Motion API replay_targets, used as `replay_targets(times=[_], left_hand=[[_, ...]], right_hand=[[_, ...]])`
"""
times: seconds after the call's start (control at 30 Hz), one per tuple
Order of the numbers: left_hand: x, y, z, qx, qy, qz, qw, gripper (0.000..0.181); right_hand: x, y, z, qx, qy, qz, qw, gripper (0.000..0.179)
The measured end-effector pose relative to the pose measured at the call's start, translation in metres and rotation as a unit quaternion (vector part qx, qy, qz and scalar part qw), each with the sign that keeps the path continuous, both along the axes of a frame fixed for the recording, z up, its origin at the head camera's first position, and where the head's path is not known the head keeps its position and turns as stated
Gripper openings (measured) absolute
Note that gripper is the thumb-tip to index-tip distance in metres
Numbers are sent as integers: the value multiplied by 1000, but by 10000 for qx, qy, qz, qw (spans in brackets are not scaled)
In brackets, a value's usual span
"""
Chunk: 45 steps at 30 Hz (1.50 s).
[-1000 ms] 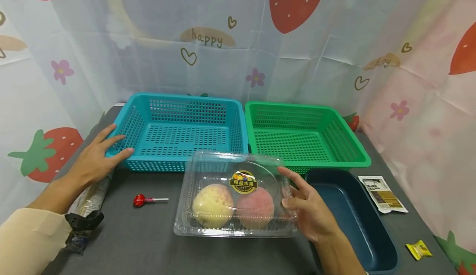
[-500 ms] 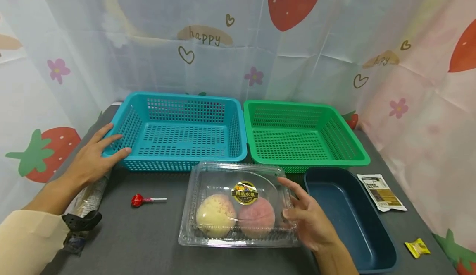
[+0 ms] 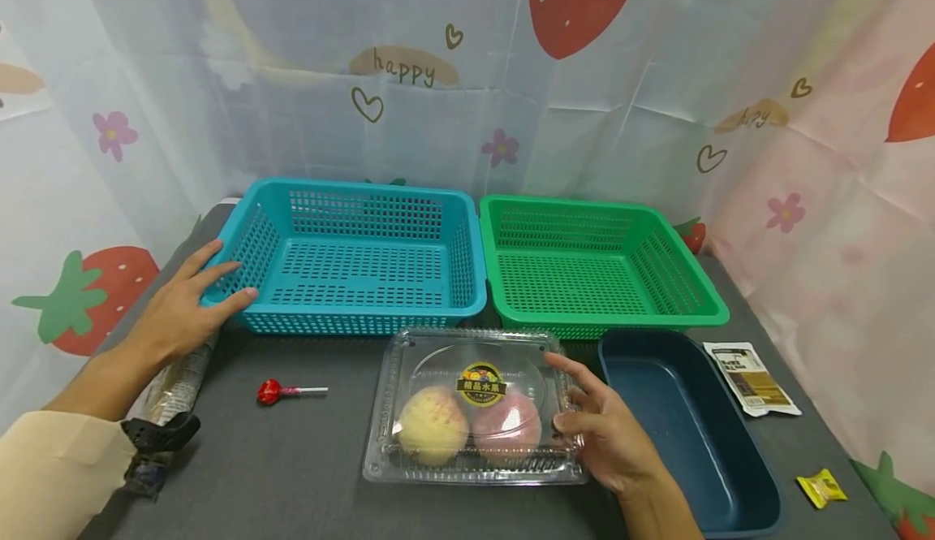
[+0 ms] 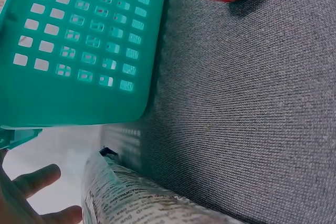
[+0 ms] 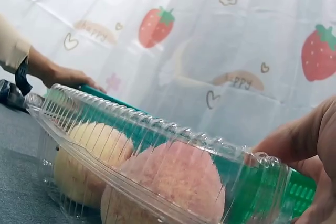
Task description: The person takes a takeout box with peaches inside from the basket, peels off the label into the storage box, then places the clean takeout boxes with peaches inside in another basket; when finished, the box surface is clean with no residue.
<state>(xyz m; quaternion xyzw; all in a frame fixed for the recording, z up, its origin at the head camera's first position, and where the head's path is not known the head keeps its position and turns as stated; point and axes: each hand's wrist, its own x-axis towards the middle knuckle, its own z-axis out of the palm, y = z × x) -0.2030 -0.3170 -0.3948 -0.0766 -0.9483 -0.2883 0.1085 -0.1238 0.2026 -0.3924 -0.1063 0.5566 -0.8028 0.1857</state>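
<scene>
A clear plastic fruit box [image 3: 431, 355] with a gold and black label lies close over the grey tabletop at front centre. Through its lid show a yellow peach [image 3: 433, 426] and a pink peach [image 5: 176, 182]. At its right end my right hand [image 3: 617, 430] grips the box, thumb on the near side and index finger along the lid's edge; the other fingers are partly hidden. My left hand [image 3: 175, 313] rests with spread fingers on the left front corner of the blue basket [image 3: 358, 323], holding nothing.
Right of the blue basket stands a green basket [image 3: 621, 321], with a dark blue tray [image 3: 697, 426] before it. A red lollipop [image 3: 270, 391] lies left of the box. A long printed packet [image 3: 175, 382] lies beneath my left forearm. A white-brown sachet [image 3: 752, 379] and yellow candy [image 3: 821, 488] lie far right.
My right hand has brought the fruit box down and slightly right, towards the tabletop and away from the baskets' front edges. My left hand has stayed on the blue basket's corner.
</scene>
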Motion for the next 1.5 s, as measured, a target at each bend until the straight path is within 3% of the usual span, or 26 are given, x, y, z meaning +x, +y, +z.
replay_targets(times=[0.3,0.47,0.6,0.8,0.93,1.1,1.27,1.5], left_hand=[[-2,-1,-2,55,-12,-40,10000,66],[-1,-1,0,102,-31,-57,9999,69],[4,2,11,131,51,5,9999,73],[16,17,36,179,523,45,9985,71],[30,35,49,380,995,-157,9942,70],[47,62,56,692,1561,-658,9831,72],[58,85,56,891,1747,-973,9758,74],[68,111,48,1188,1724,-1249,9698,71]], right_hand=[[0,-1,2,926,-160,-740,9928,69],[0,-4,1,1120,-244,-1044,9879,68],[0,-4,0,1206,-182,-1140,9860,68],[1,-4,-3,1380,-53,-1313,9817,68],[2,-5,-6,1468,-18,-1395,9793,68],[2,-7,-7,1544,53,-1411,9779,67],[2,-8,-8,1594,25,-1498,9758,67],[1,-9,-9,1615,26,-1552,9746,66]])
